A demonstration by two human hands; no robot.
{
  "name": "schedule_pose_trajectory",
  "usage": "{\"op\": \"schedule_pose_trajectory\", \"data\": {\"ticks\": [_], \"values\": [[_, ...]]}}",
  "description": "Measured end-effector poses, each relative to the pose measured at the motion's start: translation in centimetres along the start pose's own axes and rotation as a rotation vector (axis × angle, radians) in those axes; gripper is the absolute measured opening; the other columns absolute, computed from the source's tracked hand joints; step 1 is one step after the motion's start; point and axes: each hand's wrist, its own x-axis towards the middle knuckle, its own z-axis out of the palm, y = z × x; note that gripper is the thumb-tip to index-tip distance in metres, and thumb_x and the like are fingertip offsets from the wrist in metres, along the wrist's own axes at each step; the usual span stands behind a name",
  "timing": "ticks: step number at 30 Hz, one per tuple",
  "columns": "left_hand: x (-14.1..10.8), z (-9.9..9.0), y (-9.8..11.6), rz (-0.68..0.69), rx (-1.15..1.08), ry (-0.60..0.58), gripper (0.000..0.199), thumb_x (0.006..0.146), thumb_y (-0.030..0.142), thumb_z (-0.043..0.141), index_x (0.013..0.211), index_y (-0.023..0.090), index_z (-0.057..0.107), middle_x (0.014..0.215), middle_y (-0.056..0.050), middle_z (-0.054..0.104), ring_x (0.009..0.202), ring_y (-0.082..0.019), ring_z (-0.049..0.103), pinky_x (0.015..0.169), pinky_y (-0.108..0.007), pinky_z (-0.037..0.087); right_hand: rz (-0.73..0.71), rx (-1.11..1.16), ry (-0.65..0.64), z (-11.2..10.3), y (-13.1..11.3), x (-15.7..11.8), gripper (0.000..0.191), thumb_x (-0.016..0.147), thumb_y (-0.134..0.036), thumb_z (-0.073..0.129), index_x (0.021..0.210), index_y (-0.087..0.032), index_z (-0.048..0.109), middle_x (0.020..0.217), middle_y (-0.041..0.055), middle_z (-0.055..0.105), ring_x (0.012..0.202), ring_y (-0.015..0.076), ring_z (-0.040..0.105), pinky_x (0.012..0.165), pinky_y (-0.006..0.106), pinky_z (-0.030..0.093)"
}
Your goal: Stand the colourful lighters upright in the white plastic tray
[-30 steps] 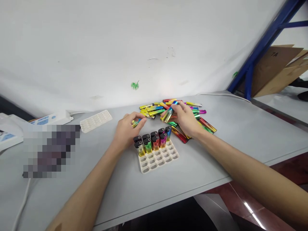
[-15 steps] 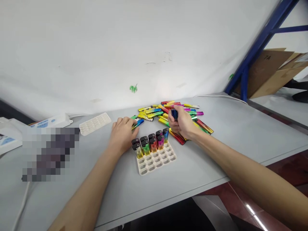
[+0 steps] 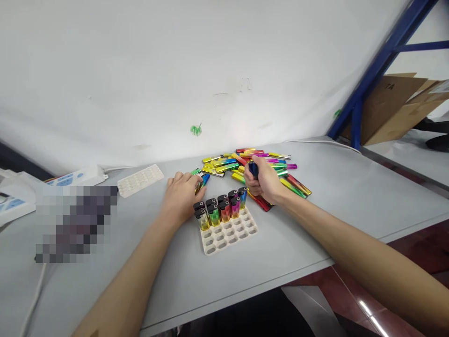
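Note:
My left hand is pinched on a blue-and-yellow lighter, which is tilted between thumb and fingers at the left of the pile. My right hand is closed in a fist round a dark blue lighter, most of it hidden by the fingers. Between my forearms lies a cream holder with rows of oval slots. Several black-topped lighters, yellow, green, red, purple and blue, stand upright in its back rows. Its front slots hold nothing.
Shiny coloured lighters lie in a loose pile by the wall, partly behind my right hand. A second slotted holder lies at the left, near a white power strip and a blurred-out object. Cardboard boxes stand behind a blue frame.
The blue-and-yellow lighter under my left hand has turned from lying flat to a steeper tilt, held between thumb and fingers. My right hand has stayed nearly in place with its lighter.

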Motion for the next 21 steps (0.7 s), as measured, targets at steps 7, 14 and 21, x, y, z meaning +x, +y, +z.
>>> {"op": "schedule_pose_trajectory", "data": {"ticks": [7, 14, 21], "values": [[0.0, -0.3, -0.2, 0.021, 0.037, -0.069, 0.034, 0.094, 0.036, 0.045, 0.109, 0.021, 0.07, 0.108, -0.012, 0.073, 0.105, -0.033, 0.055, 0.087, -0.046, 0.04, -0.01, -0.008, -0.055, 0.0, 0.1, -0.2, 0.048, 0.096, -0.054, 0.036, 0.06, -0.022, 0.039, 0.046, -0.0075, 0.025, 0.039, 0.0074, 0.014, 0.037, 0.02, 0.013], [-0.3, -0.7, 0.0, 0.034, 0.064, -0.091, 0.037, 0.094, 0.029, 0.04, 0.114, 0.021, 0.07, 0.113, -0.013, 0.072, 0.109, -0.032, 0.057, 0.088, -0.044, 0.041, -0.117, -0.098, -0.167, -1.6, -1.3, 0.0, 0.042, 0.093, -0.061, 0.053, 0.088, -0.02, 0.06, 0.072, -0.0012, 0.055, 0.061, 0.0124, 0.054, 0.059, 0.027, 0.047], [-0.2, -0.9, 0.0, 0.023, 0.073, -0.098, 0.04, 0.092, 0.02, 0.038, 0.122, 0.02, 0.065, 0.113, -0.011, 0.073, 0.109, -0.03, 0.058, 0.088, -0.042, 0.042, -0.245, -0.363, -0.237, -3.9, -3.1, -0.6, 0.036, 0.084, -0.045, 0.075, 0.069, -0.016, 0.06, 0.064, -0.0042, 0.049, 0.057, 0.0076, 0.045, 0.052, 0.023, 0.037]]}}
